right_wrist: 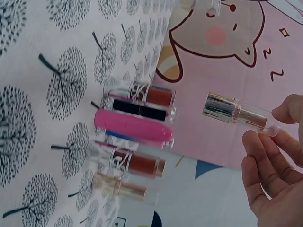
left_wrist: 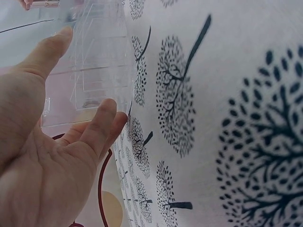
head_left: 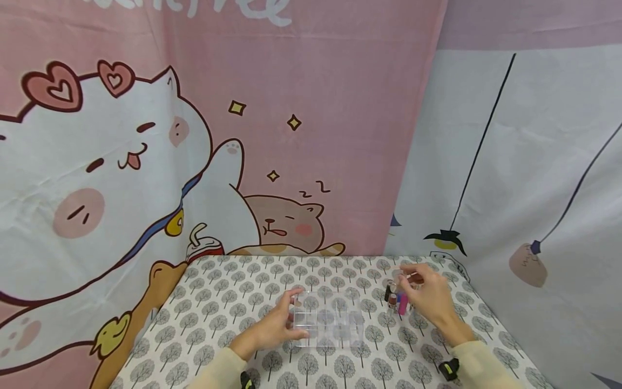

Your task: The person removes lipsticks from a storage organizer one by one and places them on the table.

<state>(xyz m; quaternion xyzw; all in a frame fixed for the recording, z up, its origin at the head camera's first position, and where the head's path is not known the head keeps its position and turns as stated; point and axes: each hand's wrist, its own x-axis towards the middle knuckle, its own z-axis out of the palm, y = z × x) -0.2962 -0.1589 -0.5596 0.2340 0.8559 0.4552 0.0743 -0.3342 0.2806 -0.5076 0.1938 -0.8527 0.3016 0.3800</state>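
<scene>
A clear plastic organizer box (head_left: 335, 324) with several compartments rests on the table. My left hand (head_left: 273, 328) holds its left end, the thumb on the near side and the fingers on the far side; the same box (left_wrist: 102, 61) fills the upper left wrist view. At the right, my right hand (head_left: 432, 297) pinches a lipstick tube (right_wrist: 236, 113) by its clear end, with the gold end pointing away from the fingertips. Below that hand stands a group of cosmetic tubes, among them a pink tube (right_wrist: 133, 126), a black one (right_wrist: 140, 109) and a brownish-red lip tube (right_wrist: 147, 165).
Another gold-based lipstick tube (right_wrist: 120, 188) stands at the edge of the group. A tree-print cloth (head_left: 214, 324) covers the table. Cartoon-printed curtains (head_left: 340, 135) hang behind and at the sides.
</scene>
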